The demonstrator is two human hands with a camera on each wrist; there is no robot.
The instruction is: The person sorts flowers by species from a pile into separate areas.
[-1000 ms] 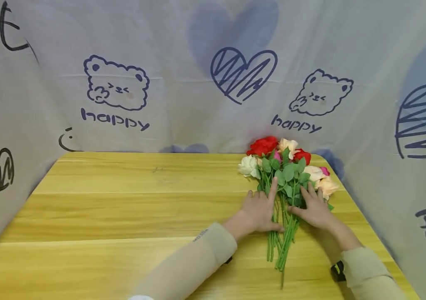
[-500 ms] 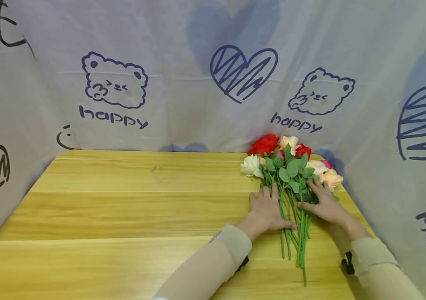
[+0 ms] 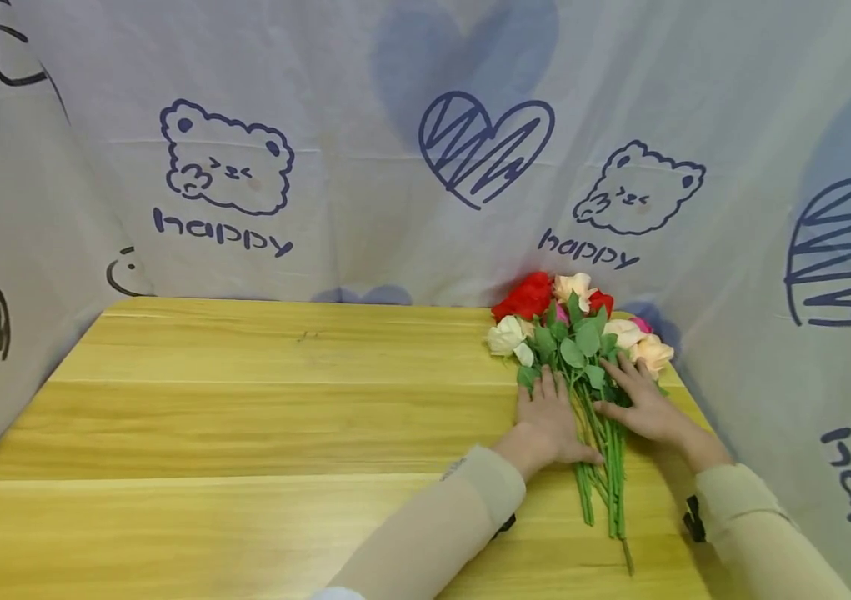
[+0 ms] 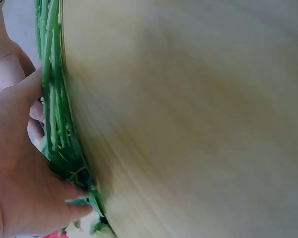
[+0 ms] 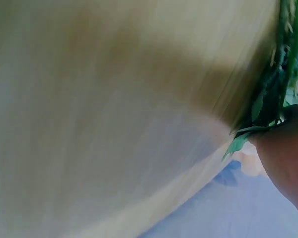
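A bunch of roses lies on the table's right side, with a red rose (image 3: 524,297), a white rose (image 3: 506,335) and a peach rose (image 3: 653,354) among its blooms. Its green stems (image 3: 615,492) point toward me. My left hand (image 3: 551,425) rests against the bunch's left side, fingers straight among the leaves and thumb across the stems. On the other side, my right hand (image 3: 646,408) touches the leaves with spread, extended fingers. In the left wrist view, the left thumb lies against the stems (image 4: 54,99). The right fingertips are partly hidden by leaves (image 5: 238,141) in the right wrist view.
The wooden table (image 3: 260,417) stretches away to the left. A pale cloth (image 3: 365,217) with printed hearts and bears hangs behind it and along both sides. The blooms reach the table's back edge, close to the cloth.
My left hand has moved right, its raised index finger coming down beside the others. The stems' lower ends have shifted right and lie closer together. The right hand has moved little.
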